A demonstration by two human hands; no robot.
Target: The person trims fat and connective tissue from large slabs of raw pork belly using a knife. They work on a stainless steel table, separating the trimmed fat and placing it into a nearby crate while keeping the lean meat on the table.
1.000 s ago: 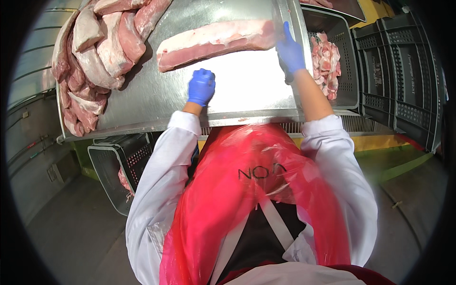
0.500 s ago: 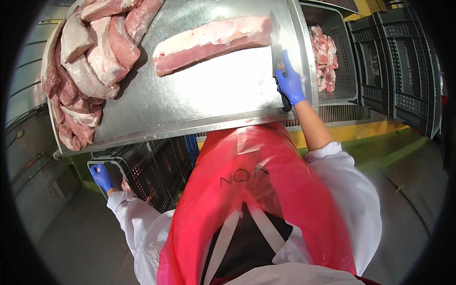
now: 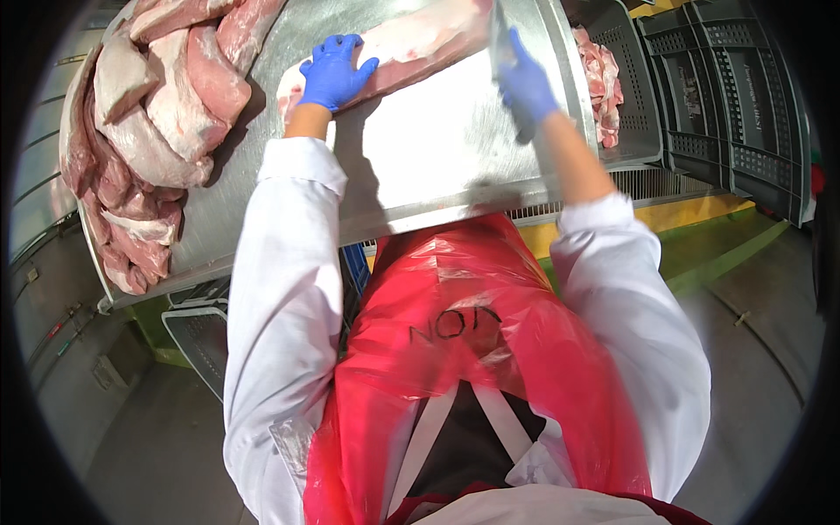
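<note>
A long slab of pork loin, pale fat along the far side and pink flesh along the near side, lies across the metal table. My left hand, in a blue glove, rests on the slab's left end with its fingers spread. At the slab's right end, my gloved right hand grips a knife. Motion blurs this hand and the knife. The blade points away from me, close beside the meat; whether it touches cannot be made out.
Several more pork pieces are heaped at the table's left side. Beyond its right edge stands a grey crate holding trimmings, with dark crates farther right. Another crate sits below the table's front left edge.
My left hand has come up from the crate below the table onto the slab's left end. My right hand and the knife have shifted slightly away from me.
</note>
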